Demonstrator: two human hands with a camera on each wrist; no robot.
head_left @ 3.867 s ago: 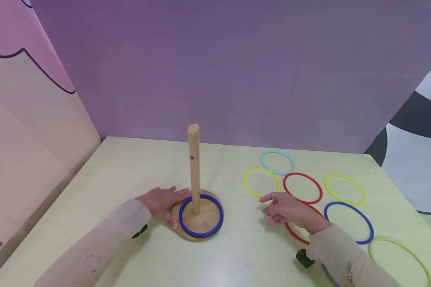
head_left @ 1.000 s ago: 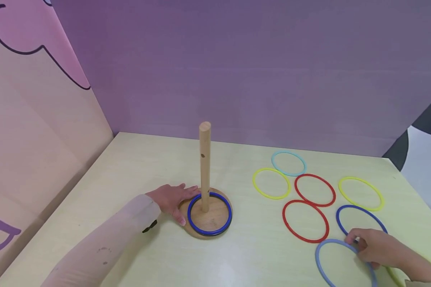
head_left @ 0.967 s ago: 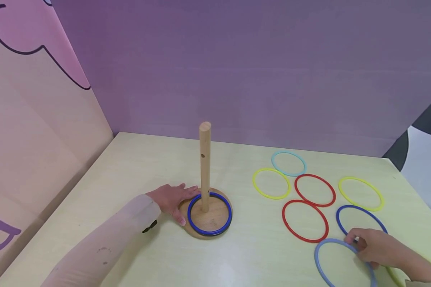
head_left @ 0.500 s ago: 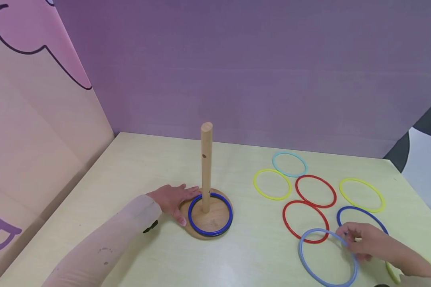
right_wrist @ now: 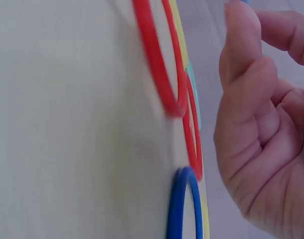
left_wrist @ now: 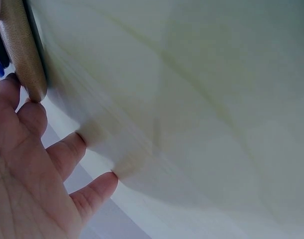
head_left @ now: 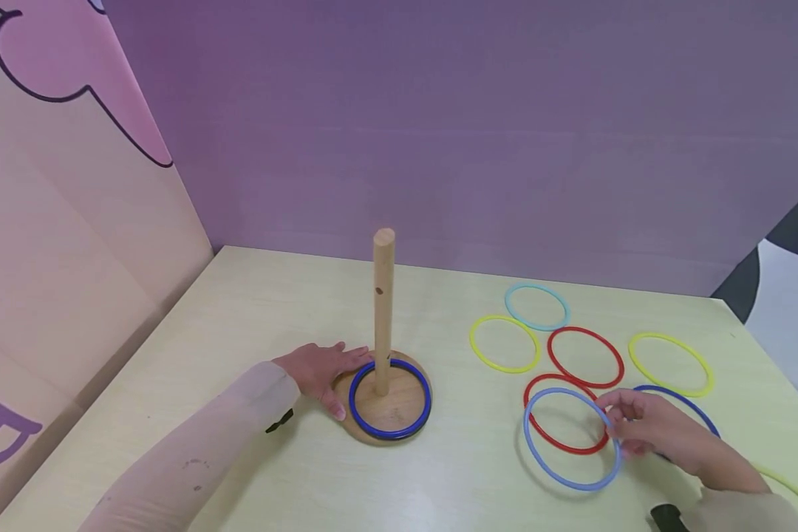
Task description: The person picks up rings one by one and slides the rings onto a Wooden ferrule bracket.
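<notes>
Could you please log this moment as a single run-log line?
left hand: rests flat on wooden base | right hand: pinches light blue ring, lifted over red ring | dark blue ring: around peg

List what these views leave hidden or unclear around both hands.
- Right wrist view: the right hand fills the frame; the pale blue plastic ring it pinches is cut off at the top edge.
- Left wrist view: the round wooden base is edge-cropped and blurred; its upright wooden peg is out of frame.
</notes>
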